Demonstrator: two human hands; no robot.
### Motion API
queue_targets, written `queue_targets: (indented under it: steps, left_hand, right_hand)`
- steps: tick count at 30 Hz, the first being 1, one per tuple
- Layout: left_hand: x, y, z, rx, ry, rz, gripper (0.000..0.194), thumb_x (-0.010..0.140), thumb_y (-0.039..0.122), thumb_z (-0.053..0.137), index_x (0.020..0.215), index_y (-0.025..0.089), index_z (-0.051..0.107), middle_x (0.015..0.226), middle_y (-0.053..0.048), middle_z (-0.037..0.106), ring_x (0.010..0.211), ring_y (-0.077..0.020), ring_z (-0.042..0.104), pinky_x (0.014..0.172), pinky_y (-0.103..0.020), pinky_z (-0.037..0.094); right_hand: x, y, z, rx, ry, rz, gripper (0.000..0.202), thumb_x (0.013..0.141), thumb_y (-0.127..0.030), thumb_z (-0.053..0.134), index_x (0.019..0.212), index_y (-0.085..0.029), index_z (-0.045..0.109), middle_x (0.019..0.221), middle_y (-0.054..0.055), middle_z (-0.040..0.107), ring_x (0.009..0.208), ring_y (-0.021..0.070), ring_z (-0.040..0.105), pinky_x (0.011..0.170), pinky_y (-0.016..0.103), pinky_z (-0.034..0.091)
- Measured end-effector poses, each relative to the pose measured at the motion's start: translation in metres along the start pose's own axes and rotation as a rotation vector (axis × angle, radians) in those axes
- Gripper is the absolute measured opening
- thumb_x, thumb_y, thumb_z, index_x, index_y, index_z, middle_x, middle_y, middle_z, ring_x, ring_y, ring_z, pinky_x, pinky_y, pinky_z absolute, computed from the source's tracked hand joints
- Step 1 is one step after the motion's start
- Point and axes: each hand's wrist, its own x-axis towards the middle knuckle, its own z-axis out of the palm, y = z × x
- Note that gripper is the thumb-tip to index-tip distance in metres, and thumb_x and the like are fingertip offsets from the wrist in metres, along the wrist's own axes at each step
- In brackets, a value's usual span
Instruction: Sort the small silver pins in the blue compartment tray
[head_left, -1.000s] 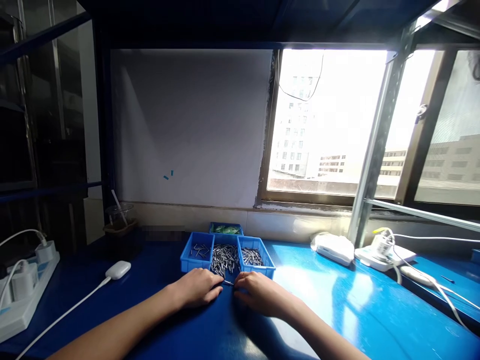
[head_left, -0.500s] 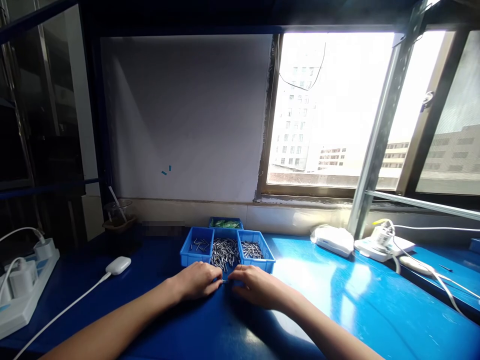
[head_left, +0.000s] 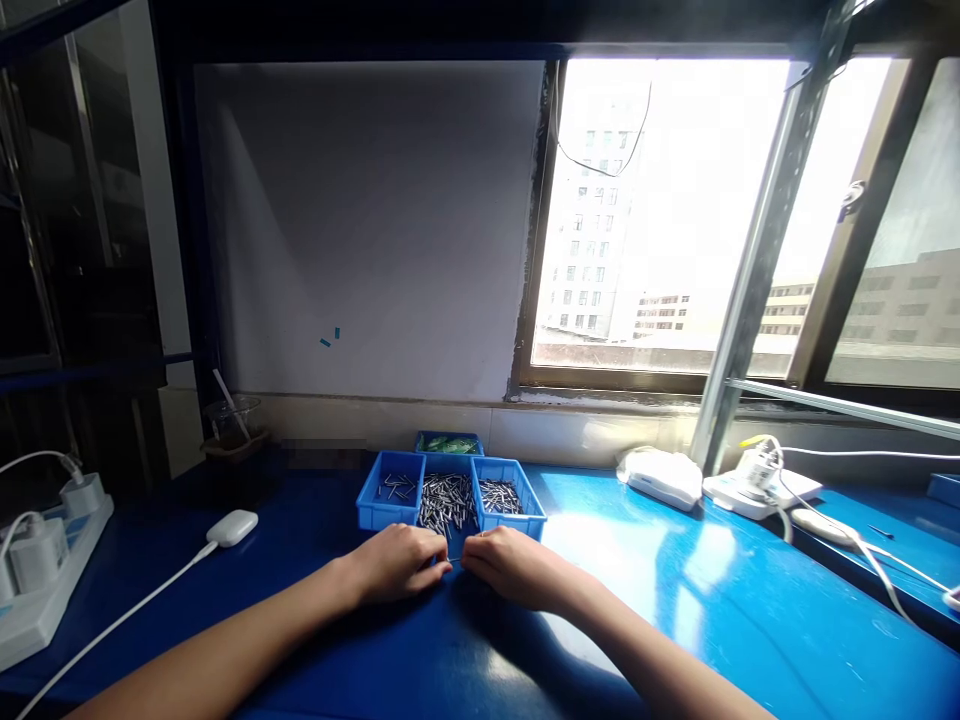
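Observation:
My left hand (head_left: 401, 562) and my right hand (head_left: 510, 565) rest close together on the blue table, just in front of the bins. Between their fingertips runs a thin metal piece (head_left: 454, 560), pinched at both ends. A pile of small metal pieces (head_left: 447, 500) lies right beyond the hands, between two blue bins. The left bin (head_left: 375, 516) holds a few thin pieces; the right bin (head_left: 531, 524) holds several short ones. Behind the pile stands a small blue bin (head_left: 421, 441) with green items.
A white case (head_left: 232, 527) on a cable and a power strip (head_left: 45, 610) are at the left. Behind them stands a cup (head_left: 234, 424). White packaging (head_left: 661, 478), another power strip (head_left: 795, 488) and cables lie at the right.
My right hand's fingers have closed together more. The thin piece between the hands shows more clearly. The whole view has shifted slightly.

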Motion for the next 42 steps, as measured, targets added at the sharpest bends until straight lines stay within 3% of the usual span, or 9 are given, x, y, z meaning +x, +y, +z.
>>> queue_targets:
  steps: [13,17,22,26,30,42]
  left_hand:
    - [0.002,0.000,0.001,-0.173,0.177,0.097,0.017,0.088,0.019,0.053,0.099,0.017,0.066,0.088,-0.004,0.064,0.075,-0.0137,0.060,0.069,-0.021,0.047]
    - [0.001,0.005,-0.003,-0.230,0.151,0.101,0.015,0.084,0.016,0.053,0.095,0.017,0.064,0.091,-0.004,0.064,0.078,-0.0143,0.059,0.071,-0.022,0.047]
    - [-0.001,0.008,-0.006,-0.154,0.062,0.037,0.011,0.078,0.014,0.056,0.088,0.017,0.061,0.078,0.000,0.064,0.065,-0.0123,0.057,0.062,-0.020,0.044]
    - [0.000,0.004,-0.004,-0.075,0.050,0.024,0.011,0.087,0.022,0.052,0.093,0.018,0.061,0.082,-0.001,0.066,0.070,-0.0147,0.060,0.064,-0.022,0.043]
    - [0.000,0.001,-0.001,-0.036,0.021,0.030,0.015,0.091,0.025,0.049,0.096,0.019,0.062,0.089,-0.003,0.069,0.079,-0.0182,0.064,0.068,-0.023,0.044]
    - [0.000,0.004,0.001,-0.021,0.043,0.033,0.018,0.086,0.020,0.050,0.094,0.020,0.066,0.083,-0.001,0.071,0.072,-0.0168,0.065,0.064,-0.021,0.043]
  right_hand:
    - [0.001,-0.002,0.000,0.059,-0.024,-0.046,0.032,0.097,-0.027,0.038,0.084,-0.017,0.066,0.079,0.005,0.068,0.070,0.0163,0.062,0.063,0.024,0.040]
    - [0.000,-0.002,-0.002,0.066,-0.033,-0.037,0.028,0.095,-0.026,0.042,0.087,-0.016,0.068,0.080,0.005,0.069,0.071,0.0172,0.062,0.064,0.025,0.042]
    - [-0.001,-0.002,-0.004,0.072,-0.039,-0.016,0.022,0.090,-0.022,0.048,0.094,-0.018,0.069,0.085,0.005,0.071,0.076,0.0184,0.064,0.068,0.025,0.044]
    - [-0.001,-0.003,-0.005,0.077,-0.029,-0.011,0.021,0.090,-0.023,0.049,0.095,-0.018,0.069,0.084,0.005,0.071,0.075,0.0179,0.064,0.066,0.025,0.043]
    - [-0.002,-0.005,-0.008,0.086,-0.035,0.008,0.024,0.090,-0.034,0.052,0.100,-0.019,0.068,0.082,0.004,0.070,0.073,0.0173,0.063,0.062,0.024,0.042]
    - [-0.001,-0.007,-0.006,0.001,0.013,-0.008,0.027,0.095,-0.025,0.040,0.085,-0.017,0.063,0.076,0.004,0.068,0.066,0.0148,0.061,0.058,0.024,0.037]
